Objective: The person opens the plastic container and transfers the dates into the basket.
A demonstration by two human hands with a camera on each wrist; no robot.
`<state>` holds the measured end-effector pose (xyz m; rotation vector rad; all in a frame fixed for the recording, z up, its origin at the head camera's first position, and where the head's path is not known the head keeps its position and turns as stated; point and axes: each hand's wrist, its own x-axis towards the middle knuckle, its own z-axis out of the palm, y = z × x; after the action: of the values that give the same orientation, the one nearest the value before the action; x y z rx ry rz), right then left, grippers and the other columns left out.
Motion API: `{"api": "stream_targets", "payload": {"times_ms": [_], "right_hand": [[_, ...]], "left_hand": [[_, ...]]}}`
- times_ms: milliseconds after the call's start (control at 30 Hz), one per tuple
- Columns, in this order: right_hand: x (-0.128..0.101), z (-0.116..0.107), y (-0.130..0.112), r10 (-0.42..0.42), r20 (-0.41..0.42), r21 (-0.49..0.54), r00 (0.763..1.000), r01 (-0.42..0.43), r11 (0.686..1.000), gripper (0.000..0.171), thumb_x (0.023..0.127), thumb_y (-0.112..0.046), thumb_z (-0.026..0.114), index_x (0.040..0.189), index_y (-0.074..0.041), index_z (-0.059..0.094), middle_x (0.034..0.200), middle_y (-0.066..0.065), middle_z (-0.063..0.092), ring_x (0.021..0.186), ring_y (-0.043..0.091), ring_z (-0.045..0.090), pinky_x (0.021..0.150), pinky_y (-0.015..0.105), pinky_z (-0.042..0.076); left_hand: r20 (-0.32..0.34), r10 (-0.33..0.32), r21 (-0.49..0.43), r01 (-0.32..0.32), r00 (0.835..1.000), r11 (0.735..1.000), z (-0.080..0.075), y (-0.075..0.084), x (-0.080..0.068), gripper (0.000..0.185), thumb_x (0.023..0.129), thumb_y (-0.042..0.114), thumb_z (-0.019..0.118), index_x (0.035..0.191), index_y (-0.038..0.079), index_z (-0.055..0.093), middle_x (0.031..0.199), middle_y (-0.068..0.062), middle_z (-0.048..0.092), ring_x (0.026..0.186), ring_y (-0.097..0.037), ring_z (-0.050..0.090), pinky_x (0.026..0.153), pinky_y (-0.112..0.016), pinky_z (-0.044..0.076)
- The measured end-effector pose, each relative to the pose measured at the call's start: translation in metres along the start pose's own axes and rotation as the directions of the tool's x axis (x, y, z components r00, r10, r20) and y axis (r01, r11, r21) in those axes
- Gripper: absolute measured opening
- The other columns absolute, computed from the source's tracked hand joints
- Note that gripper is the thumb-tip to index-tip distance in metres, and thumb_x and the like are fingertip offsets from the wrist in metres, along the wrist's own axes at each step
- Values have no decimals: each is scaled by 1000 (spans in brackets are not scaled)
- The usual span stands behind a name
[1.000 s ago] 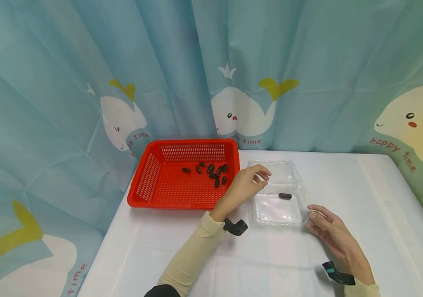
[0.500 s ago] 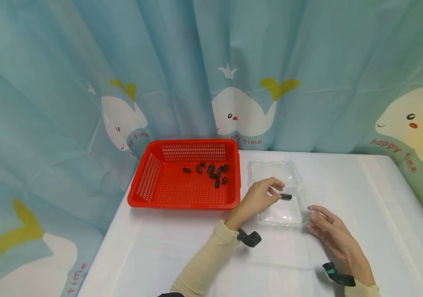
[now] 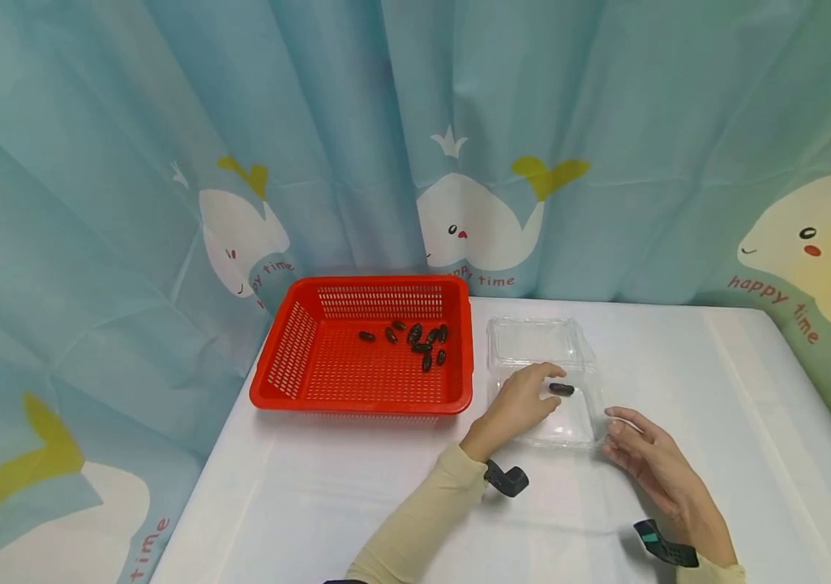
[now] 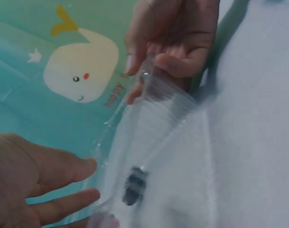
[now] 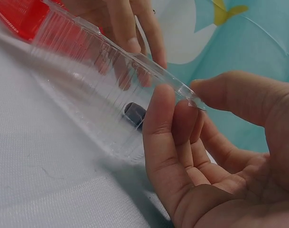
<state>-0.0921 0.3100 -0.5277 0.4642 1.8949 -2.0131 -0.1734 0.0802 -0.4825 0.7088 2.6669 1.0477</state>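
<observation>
A clear plastic clamshell box (image 3: pixel 524 438) lies with its lid (image 3: pixel 534 341) folded back. In its base sits a small dark oblong piece (image 3: pixel 562 389), also visible in the left wrist view; its kind is unclear. My left hand (image 3: pixel 524 399) is over the left part of the base, fingers apart and holding nothing visible, just left of the dark piece. My right hand (image 5: pixel 215 156) pinches the box's right rim between thumb and fingers. A red perforated plastic basket (image 3: pixel 269 399) to the left holds several similar dark pieces (image 3: pixel 415 332).
The basket and box stand on a white-covered table (image 3: pixel 357 487), close beside each other. A blue curtain (image 3: pixel 357 146) printed with whales hangs behind the table and along its left side. Black straps (image 3: pixel 506 478) are on both wrists.
My left hand has moved rightward and towards me, from the box's left edge to over its base beside the dark piece. The right hand stays at the rim; the basket is unchanged.
</observation>
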Motion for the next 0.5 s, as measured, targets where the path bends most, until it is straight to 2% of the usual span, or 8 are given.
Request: {"api": "stream_targets", "payload": {"times_ms": [333, 500], "right_hand": [[1, 1, 0, -20, 13, -7, 1000, 20, 1000, 25, 107, -23, 60, 130, -27, 51, 95, -13, 64, 90, 4, 66, 86, 21, 59], [1, 1, 1, -33, 21, 9, 999, 33, 999, 23, 107, -21, 60, 127, -28, 52, 94, -13, 64, 89, 5, 66, 86, 21, 59]], "left_hand": [[-37, -25, 80, 28, 999, 996, 20, 4, -1, 46, 95, 12, 72, 140, 14, 62, 129, -3, 71, 119, -11, 67, 100, -20, 52], [-57, -8, 160, 17, 998, 987, 26, 5, 2, 44, 93, 11, 72, 136, 11, 65, 122, -4, 70, 112, -14, 67, 97, -20, 51]]}}
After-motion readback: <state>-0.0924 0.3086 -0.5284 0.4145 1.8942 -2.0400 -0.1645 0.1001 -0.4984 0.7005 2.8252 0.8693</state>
